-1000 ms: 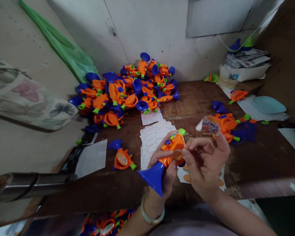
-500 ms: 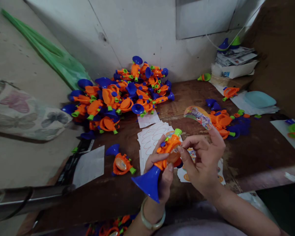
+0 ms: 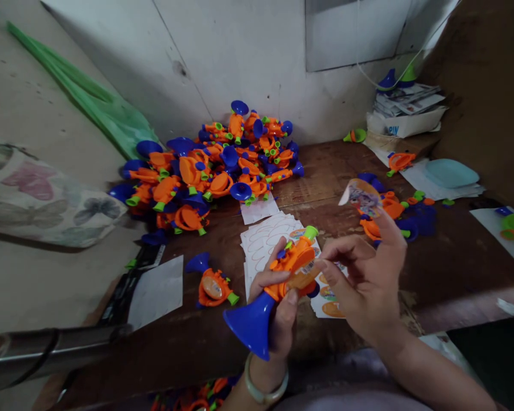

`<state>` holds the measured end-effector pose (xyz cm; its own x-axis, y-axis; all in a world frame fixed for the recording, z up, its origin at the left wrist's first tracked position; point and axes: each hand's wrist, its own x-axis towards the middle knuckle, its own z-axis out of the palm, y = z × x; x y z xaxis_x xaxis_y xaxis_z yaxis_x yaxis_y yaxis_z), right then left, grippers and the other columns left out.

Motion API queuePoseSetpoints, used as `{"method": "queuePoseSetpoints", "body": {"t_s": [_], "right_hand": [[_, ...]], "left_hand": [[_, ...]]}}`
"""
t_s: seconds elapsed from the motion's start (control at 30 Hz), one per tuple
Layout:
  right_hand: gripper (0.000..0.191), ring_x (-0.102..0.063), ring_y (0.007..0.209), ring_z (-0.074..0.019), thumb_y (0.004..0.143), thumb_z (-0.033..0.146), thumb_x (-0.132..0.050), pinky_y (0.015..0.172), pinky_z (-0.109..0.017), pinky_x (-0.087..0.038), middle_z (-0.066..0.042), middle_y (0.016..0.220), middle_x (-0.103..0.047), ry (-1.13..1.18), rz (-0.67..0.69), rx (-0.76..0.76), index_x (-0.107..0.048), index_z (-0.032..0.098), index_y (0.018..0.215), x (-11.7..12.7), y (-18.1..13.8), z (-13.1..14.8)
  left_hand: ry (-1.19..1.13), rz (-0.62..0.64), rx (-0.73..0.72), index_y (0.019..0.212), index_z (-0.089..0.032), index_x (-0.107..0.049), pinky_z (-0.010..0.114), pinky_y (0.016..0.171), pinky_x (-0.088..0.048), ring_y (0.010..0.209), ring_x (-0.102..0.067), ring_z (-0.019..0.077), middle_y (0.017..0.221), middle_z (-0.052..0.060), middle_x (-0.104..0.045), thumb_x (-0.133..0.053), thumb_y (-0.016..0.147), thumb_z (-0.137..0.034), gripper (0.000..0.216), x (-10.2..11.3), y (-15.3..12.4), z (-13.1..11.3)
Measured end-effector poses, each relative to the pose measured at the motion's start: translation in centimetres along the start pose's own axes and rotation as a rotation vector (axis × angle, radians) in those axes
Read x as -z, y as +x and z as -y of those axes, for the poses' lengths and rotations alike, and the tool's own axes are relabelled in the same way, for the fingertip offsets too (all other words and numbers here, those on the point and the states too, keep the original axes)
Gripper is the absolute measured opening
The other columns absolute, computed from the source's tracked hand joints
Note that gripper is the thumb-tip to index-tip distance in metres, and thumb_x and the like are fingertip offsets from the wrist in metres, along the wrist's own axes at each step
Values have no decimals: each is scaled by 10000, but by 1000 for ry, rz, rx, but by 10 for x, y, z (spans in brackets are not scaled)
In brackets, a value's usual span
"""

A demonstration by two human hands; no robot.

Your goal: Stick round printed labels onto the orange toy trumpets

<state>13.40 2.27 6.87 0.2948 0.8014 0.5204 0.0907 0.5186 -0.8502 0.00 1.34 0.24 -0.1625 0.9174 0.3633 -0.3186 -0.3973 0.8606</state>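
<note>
**Toy trumpet with label, centre of frame**

One glossy plastic toy trumpet (image 3: 292, 260), blue bell flared. Our left hand (image 3: 282, 319) wraps it; our right hand (image 3: 364, 279) pinches the end of a thin orange label (image 3: 302, 277) against its side. Since half a second ago, the printed film label (image 3: 364, 198) on our right index fingertip has curled over; the orange label seems only partly seated.

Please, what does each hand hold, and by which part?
Left hand: a toy trumpet, by its orange body. Right hand: an orange sticker, by its edge, between thumb and finger; another sticker clings to a raised fingertip.
</note>
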Motion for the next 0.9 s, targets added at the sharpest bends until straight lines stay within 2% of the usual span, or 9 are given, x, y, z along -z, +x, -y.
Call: {"method": "queuePoseSetpoints", "body": {"t_s": [0.1,0.23,0.4,0.63,0.8,0.87,0.9], "right_hand": [[764,-727,738,-133,969,110,-755,639,-258,-610,90,872,-717,79,45,-117,-354,381,1561,0,1,-7],[745,-717,697,-141,976,198,-777,595,-260,-600,97,835,-712,81,64,-173,-333,346,1556,-2,2,-15],[765,-709,706,-147,953,184,-780,615,-268,-608,87,831,-702,46,52,-163,-337,327,1559,-4,0,-19],[768,-716,732,-146,948,142,-756,669,-284,-620,97,844,-705,27,27,-141,-327,337,1555,-8,-4,-21],[743,-706,705,-159,947,119,-733,659,-304,-615,89,829,-685,-30,34,-114,-332,338,1532,-9,-5,-21],[643,-696,697,-158,954,111,-720,661,-311,-613,79,831,-672,-77,41,-94,-412,339,1470,-9,-8,-20],[530,-694,709,-161,964,122,-716,676,-324,-617,63,849,-671,-118,45,-80,-490,334,1393,-9,-9,-20]], "left_hand": [[13,-2,11,1140,-303,-705,674,1244,-505,1497,-629,371,1630,73,-633,-798,997,-371,184,1,-1,-2],[21,-5,21,1123,-314,-710,653,1234,-527,1478,-648,363,1653,56,-619,-795,993,-386,171,0,-2,-4],[25,0,-3,1121,-315,-717,647,1196,-568,1483,-646,369,1582,54,-684,-783,1001,-377,151,0,0,-6],[19,18,-1,1121,-309,-728,671,1256,-501,1491,-639,372,1533,78,-720,-807,993,-373,164,2,1,-9],[29,9,-6,1107,-314,-731,654,1230,-530,1472,-658,364,1521,68,-728,-809,991,-378,154,1,0,-9],[26,10,-5,1112,-318,-728,631,1223,-543,1452,-676,351,1522,59,-727,-804,998,-381,151,2,-1,-9],[24,9,-4,1113,-322,-729,615,1221,-548,1445,-682,343,1518,54,-730,-805,997,-381,151,2,-2,-9]]}}
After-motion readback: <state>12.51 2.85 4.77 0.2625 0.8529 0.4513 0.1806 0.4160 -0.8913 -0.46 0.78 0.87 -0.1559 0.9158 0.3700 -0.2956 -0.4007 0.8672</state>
